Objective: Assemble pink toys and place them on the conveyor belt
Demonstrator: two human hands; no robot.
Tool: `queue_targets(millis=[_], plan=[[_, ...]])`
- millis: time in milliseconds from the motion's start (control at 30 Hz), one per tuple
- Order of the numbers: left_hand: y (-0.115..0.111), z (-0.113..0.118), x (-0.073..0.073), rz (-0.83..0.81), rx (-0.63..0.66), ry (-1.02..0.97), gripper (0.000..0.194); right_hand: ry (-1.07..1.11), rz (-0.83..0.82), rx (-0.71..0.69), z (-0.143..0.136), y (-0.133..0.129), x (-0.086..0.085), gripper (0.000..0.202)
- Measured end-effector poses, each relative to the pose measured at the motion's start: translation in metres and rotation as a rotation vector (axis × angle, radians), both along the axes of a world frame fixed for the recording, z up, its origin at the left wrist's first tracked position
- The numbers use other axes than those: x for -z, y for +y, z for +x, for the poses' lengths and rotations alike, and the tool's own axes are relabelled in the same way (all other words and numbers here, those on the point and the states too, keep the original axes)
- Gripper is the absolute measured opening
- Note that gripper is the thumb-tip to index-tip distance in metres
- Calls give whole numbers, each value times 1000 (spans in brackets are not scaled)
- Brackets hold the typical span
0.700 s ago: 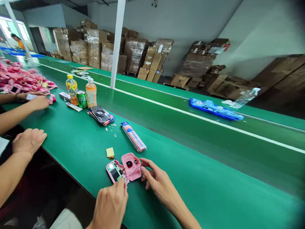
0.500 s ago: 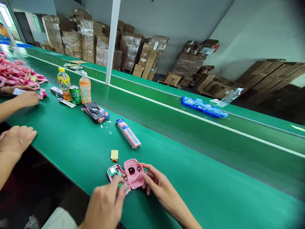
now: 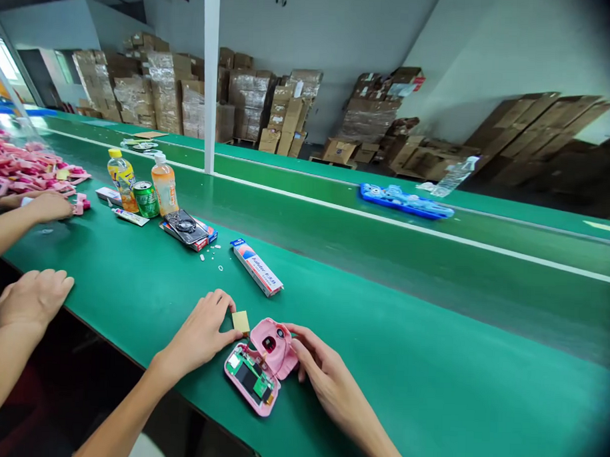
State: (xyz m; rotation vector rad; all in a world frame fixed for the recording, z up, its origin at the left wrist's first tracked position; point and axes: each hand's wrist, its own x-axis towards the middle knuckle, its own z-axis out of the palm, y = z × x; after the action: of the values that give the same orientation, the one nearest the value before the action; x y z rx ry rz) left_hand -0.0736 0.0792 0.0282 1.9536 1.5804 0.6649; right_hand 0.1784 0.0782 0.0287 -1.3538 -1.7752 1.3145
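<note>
A pink toy camera lies opened on the green table [image 3: 380,364]. Its back half [image 3: 252,380] shows a green circuit board, and its front shell [image 3: 277,344] stands tilted beside it. My right hand [image 3: 324,376] holds the front shell from the right side. My left hand [image 3: 201,331] has its fingertips on a small yellow pad [image 3: 240,321] just left of the shell.
A boxed tube [image 3: 256,275] lies beyond the camera. Further left are a phone on a stack [image 3: 187,228], two drink bottles [image 3: 164,183] and a green can [image 3: 146,198]. Co-workers' hands [image 3: 32,299] rest at the left near pink parts [image 3: 27,169]. Blue parts [image 3: 403,200] lie on the far belt.
My left hand left the circuit-board half and reached up to the yellow pad. The camera halves now lie further open, and the view shifted slightly.
</note>
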Motion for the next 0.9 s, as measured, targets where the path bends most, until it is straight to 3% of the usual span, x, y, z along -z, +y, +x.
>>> queue_targets(millis=[100, 167, 267, 333, 367, 467, 667, 900], plan=[[-2, 7, 5, -72, -27, -284, 10, -3, 19, 0, 3, -1, 3, 56], [-3, 11, 7, -127, -18, -473, 15, -50, 123, 62, 2, -2, 1, 55], [-5, 13, 9, -109, -79, -641, 21, -177, 575, 203, -15, -4, -11, 44], [-8, 12, 11, -93, -112, -744, 23, -246, 811, 99, -36, -4, -21, 31], [-9, 12, 12, -96, -111, -803, 25, -280, 839, -3, -48, -2, -25, 27], [-16, 9, 17, -140, -82, -948, 34, -415, 723, -189, -80, 3, -32, 20], [-31, 9, 23, -126, -135, -1036, 37, -482, 583, -129, -95, 8, -35, 10], [-35, 9, 25, -123, -174, -1018, 33, -741, 699, -335, -99, 12, -41, 14]])
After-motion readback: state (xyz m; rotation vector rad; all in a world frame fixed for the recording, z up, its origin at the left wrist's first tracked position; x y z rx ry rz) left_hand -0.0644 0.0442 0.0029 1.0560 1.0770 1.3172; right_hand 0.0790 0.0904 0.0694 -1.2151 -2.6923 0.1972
